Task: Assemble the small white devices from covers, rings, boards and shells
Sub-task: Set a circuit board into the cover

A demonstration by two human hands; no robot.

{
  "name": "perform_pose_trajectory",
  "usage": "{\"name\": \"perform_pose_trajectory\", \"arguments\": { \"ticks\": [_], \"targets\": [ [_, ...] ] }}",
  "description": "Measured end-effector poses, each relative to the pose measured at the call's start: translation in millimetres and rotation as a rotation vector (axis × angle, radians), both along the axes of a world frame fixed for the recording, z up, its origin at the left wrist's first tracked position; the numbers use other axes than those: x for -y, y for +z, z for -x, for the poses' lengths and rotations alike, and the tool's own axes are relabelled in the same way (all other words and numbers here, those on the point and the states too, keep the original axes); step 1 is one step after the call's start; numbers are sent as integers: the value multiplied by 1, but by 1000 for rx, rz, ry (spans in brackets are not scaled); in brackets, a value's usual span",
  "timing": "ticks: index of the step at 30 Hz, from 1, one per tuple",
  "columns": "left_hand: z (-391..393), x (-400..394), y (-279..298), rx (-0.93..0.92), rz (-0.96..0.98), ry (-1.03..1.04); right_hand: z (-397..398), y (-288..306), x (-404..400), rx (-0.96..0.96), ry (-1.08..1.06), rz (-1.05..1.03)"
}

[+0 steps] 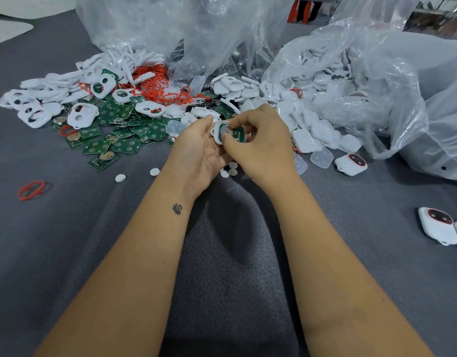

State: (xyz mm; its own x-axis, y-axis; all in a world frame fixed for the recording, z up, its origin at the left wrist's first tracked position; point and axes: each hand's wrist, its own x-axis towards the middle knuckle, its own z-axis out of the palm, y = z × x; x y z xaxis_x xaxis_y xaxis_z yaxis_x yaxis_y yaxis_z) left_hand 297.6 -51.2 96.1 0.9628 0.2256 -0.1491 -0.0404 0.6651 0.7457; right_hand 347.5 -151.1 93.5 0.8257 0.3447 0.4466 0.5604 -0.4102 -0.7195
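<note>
My left hand (199,148) holds a white cover (217,134) at the middle of the view. A green board (235,132) lies in that cover, and my right hand (260,143) pinches the board with thumb and fingers. White covers with two holes (80,115) lie at the left. Green boards (124,145) are heaped in front of them. Red rings (157,83) are piled further back. White shells (304,139) spill from the bag at the right.
Clear plastic bags (376,81) stand at the back and right. Assembled white devices (351,163) (437,225) lie at the right. A loose red ring (31,189) lies at the left, and small white discs (154,171) sit near my wrists on the grey cloth (222,253).
</note>
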Motion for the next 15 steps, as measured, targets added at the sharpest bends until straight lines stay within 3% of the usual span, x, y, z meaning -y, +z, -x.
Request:
{"name": "perform_pose_trajectory", "arguments": {
  "ticks": [15],
  "targets": [
    [-3, 1, -1, -10, 19, 21, -1, 0, 1, 10, -20, 28]
  ]
}}
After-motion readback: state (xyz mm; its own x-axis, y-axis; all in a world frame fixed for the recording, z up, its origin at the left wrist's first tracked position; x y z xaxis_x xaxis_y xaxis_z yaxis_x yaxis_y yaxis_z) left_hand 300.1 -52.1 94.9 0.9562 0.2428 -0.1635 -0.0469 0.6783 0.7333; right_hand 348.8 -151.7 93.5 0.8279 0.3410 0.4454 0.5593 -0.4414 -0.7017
